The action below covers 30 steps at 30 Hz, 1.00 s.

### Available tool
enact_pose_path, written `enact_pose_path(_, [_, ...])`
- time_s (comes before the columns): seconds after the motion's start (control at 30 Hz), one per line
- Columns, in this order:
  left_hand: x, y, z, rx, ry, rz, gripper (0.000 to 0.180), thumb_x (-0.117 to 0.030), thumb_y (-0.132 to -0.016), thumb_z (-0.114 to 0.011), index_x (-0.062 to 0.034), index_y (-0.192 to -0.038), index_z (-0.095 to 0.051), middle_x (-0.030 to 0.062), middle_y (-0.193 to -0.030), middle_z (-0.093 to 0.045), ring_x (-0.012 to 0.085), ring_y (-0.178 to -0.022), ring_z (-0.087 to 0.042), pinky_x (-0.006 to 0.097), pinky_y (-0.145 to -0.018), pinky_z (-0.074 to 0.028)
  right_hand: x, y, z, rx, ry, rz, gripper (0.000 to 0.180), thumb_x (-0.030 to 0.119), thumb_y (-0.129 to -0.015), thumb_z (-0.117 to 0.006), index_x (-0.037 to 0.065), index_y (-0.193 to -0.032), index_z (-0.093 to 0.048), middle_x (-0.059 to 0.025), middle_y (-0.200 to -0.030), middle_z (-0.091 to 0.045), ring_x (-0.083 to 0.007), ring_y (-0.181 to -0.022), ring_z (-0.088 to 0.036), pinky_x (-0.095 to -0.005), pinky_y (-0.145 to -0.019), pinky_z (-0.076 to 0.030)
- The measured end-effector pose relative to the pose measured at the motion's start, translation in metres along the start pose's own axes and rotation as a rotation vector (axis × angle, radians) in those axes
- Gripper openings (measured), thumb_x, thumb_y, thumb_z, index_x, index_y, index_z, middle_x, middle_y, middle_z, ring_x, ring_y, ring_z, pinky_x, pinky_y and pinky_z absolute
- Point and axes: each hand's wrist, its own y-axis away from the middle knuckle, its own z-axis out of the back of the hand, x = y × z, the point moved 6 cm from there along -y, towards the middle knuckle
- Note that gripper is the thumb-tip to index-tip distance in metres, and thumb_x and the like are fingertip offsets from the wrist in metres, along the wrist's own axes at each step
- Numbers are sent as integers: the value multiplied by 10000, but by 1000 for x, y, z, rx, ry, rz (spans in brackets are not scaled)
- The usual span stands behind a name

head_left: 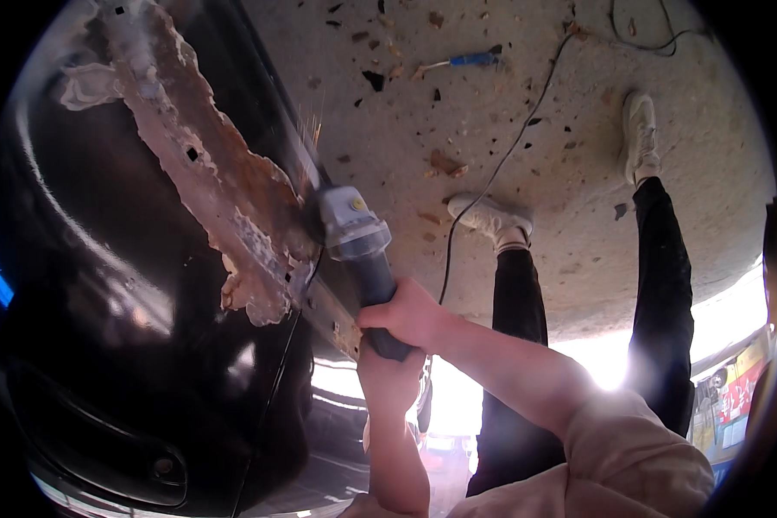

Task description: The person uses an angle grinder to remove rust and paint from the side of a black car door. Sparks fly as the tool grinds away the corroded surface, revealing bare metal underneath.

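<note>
Both my hands are wrapped round the dark body of an angle grinder (367, 259) with a grey metal head. My right hand (410, 315) grips the middle of the body. Behind it, my left hand (390, 375) closes round the rear end. The grinder's head lies against the edge of a black car body (86, 198), and sparks (311, 129) fly up beside it. The disc itself is hard to make out. Along the car's edge runs a ragged strip of bare, rusty metal (207, 164) with small square holes, its black paint gone.
A blue-handled screwdriver-like tool (473, 60) lies on the concrete floor (570, 259) among scattered flakes and chips. A black cable (527, 121) crosses the floor past my white shoes (492, 217). A car door handle (104, 440) shows at lower left. Bright light glares behind my legs.
</note>
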Motion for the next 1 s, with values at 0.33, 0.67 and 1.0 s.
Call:
enact_pose_path(0.33, [-8, 25, 14, 5, -62, 24, 581, -64, -709, -792, 27, -1222, -535, 72, -915, -663, 125, -753, -646, 275, -686, -518, 1, 19, -12, 29, 62, 91, 446, 229, -700, -784, -46, -1029, -664, -134, -878, -700, -205, -824, -675, -347, -770, -515])
enact_pose_path(0.67, [-19, 38, 19, 3, 14, 11, 532, -78, -721, -783, 35, -1190, -559, 73, -973, -669, 132, -842, -657, 279, -715, -514, 1, 37, -21, 8, 117, 117, 479, 253, -693, -794, -49, -1044, -667, -160, -865, -703, -258, -848, -691, -371, -822, -520])
enact_pose_path(1.0, [-18, 43, 16, 36, 242, 71, 473, -37, -728, -748, 20, -1148, -537, 35, -777, -622, 76, -567, -574, 253, -521, -443, 6, 38, -22, -30, 107, 176, 424, 235, -700, -795, -35, -1006, -681, -119, -828, -707, -204, -778, -690, -351, -751, -530])
